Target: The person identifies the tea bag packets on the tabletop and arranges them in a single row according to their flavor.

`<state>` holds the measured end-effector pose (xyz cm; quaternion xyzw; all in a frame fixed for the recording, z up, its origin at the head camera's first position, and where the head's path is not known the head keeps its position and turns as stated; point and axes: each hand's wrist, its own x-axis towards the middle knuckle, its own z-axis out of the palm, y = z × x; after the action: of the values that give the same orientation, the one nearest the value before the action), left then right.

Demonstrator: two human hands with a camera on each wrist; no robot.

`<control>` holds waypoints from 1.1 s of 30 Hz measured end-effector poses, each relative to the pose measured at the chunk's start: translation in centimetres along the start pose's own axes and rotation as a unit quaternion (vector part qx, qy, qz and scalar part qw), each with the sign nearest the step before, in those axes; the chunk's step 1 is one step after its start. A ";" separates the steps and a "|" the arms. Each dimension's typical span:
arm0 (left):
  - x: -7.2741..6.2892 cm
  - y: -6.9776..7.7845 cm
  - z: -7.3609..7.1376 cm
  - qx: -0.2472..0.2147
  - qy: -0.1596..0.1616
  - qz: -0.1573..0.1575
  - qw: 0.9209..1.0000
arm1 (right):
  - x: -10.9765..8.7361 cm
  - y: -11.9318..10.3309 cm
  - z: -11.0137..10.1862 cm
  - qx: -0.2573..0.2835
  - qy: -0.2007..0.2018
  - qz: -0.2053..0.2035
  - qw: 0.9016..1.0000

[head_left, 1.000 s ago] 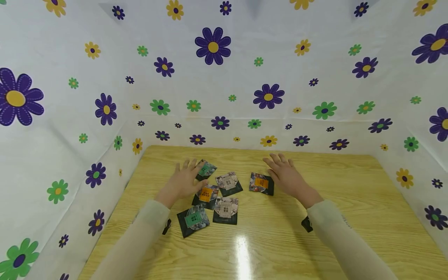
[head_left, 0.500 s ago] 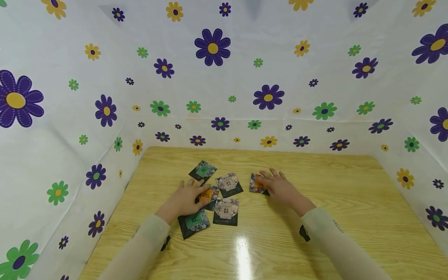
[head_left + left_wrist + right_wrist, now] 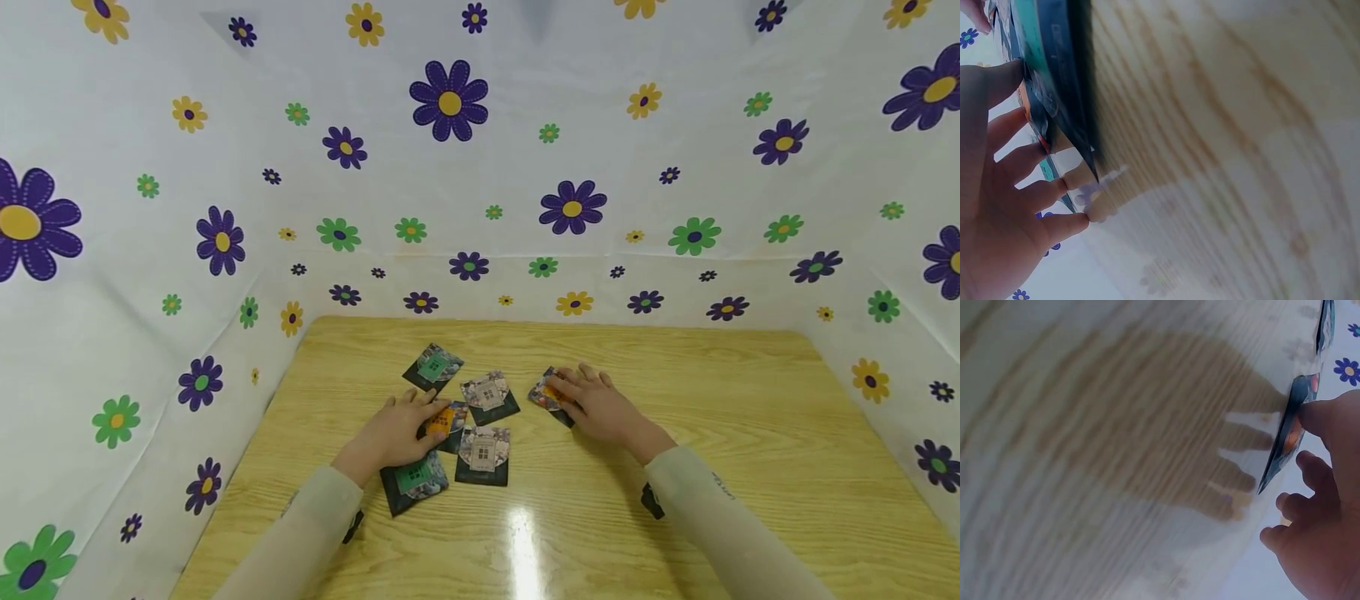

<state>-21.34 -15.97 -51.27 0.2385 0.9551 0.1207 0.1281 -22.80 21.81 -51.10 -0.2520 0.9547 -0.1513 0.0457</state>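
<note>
With twelve o'clock taken as the far edge of the table [image 3: 675, 533], the clustered orange packet [image 3: 452, 419] is partly covered by the left hand [image 3: 393, 433], whose fingers are spread, with the thumb laid near its four-o'clock side. Around that packet, the far green packet [image 3: 433, 365] is found at eleven o'clock, the far grey packet [image 3: 490, 396] at two, the near grey packet [image 3: 483, 455] at four and the near green packet [image 3: 414, 478] at seven, the last partly hidden under the left hand and wrist. The lone orange packet [image 3: 545, 393] lies at three o'clock from the far grey packet, and is half covered by the right hand [image 3: 603, 411], whose fingers are also spread, with thumb and fingertips resting on it rather than curled round it. For good handling, light, even fingertip pressure would seem best, as thin, glossy packets are likely to slip or crease if pushed hard at one corner. Under the left hand more care is called for, since the neighbours sit so close that touching or overlapping cannot be told, and a second packet could easily be dragged along. The palms are best kept raised, so that nothing is nudged by the wrists.
</note>
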 end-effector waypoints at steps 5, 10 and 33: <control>0.0 0.0 0.1 -0.004 0.000 0.000 1.000 | 0.3 0.2 0.2 0.023 -0.009 0.015 1.000; 0.0 0.0 0.1 -0.011 0.001 -0.002 1.000 | 0.4 1.0 0.4 0.038 0.004 0.029 0.999; 0.0 0.0 0.1 -0.012 0.000 -0.005 1.000 | -1.2 5.9 -1.2 0.035 0.046 0.105 0.993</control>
<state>-21.25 -15.95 -51.34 0.2323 0.9546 0.1320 0.1314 -24.69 27.57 -51.75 -0.1418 0.9711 -0.1901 0.0263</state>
